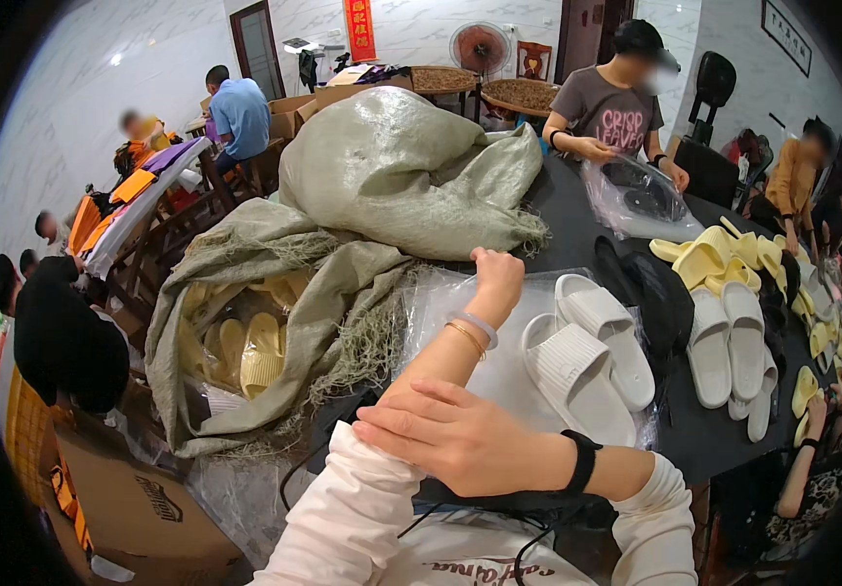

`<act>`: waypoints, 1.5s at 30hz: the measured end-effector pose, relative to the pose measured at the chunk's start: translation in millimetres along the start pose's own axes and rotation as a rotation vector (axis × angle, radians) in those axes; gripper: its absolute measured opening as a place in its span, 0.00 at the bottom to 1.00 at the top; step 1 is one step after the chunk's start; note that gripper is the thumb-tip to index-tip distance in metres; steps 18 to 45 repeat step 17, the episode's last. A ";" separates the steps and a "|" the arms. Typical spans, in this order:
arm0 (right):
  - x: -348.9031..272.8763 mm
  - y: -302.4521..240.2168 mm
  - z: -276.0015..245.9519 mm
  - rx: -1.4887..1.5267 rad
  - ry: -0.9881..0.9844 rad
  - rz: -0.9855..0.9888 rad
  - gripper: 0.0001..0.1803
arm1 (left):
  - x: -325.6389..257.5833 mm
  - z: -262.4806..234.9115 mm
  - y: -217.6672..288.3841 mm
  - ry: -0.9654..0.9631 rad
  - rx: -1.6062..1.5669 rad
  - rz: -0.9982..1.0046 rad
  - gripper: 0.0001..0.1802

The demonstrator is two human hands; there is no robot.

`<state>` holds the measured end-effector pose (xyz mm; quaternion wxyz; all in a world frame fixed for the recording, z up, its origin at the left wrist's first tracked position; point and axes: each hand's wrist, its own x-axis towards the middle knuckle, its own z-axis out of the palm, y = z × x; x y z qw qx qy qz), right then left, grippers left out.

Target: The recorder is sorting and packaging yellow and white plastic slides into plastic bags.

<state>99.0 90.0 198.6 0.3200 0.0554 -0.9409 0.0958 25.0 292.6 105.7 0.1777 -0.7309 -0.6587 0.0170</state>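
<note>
My left hand [499, 283] is raised in a loose fist over clear plastic bags [484, 376], just in front of a bulky woven sack. On its wrist are a pale bangle [475, 329] and a thin bracelet. My right hand [455, 439] lies across the left forearm, its fingers wrapped over it at the bunched cuff of the white left sleeve [357, 488]. A black band [582, 461] circles the right wrist. To the right of both hands, a pair of white ribbed slide sandals [577, 376] rests on the plastic, toes toward me.
An opened woven sack [323, 293] at left holds bagged yellow slippers [263, 354]; a full sack [392, 166] stands behind. More white slippers [709, 342] and yellow ones [704, 256] line the dark table's right. Across it, a person [611, 107] handles clear plastic. A cardboard box [138, 508] sits lower left.
</note>
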 end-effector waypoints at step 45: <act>-17.3 -39.5 21.4 0.049 0.289 0.398 0.13 | 20.6 -37.1 -34.2 -0.106 -0.853 -0.387 0.16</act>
